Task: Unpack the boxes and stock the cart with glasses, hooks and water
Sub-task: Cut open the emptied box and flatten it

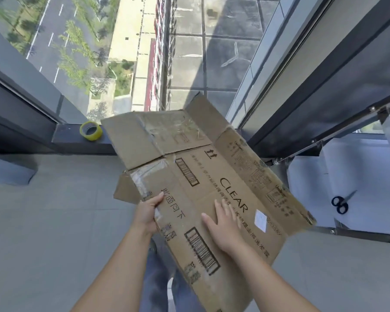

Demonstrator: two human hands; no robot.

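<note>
Flattened brown cardboard box (203,192) held over the grey floor by the window.
Head view: left hand (148,212) grips its left edge; right hand (225,224) lies flat on top. It looks light, stiff but floppy, best held by the edges. Yellow tape roll (91,131) sits on the sill, black scissors (341,203) on the white worktop (369,176), both well apart.

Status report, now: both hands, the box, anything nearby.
Left hand grips flattened CLEAR cardboard box at its edge. Right hand flat on top, fingers straight. Yellow tape roll on sill, black scissors on white surface right.
</note>
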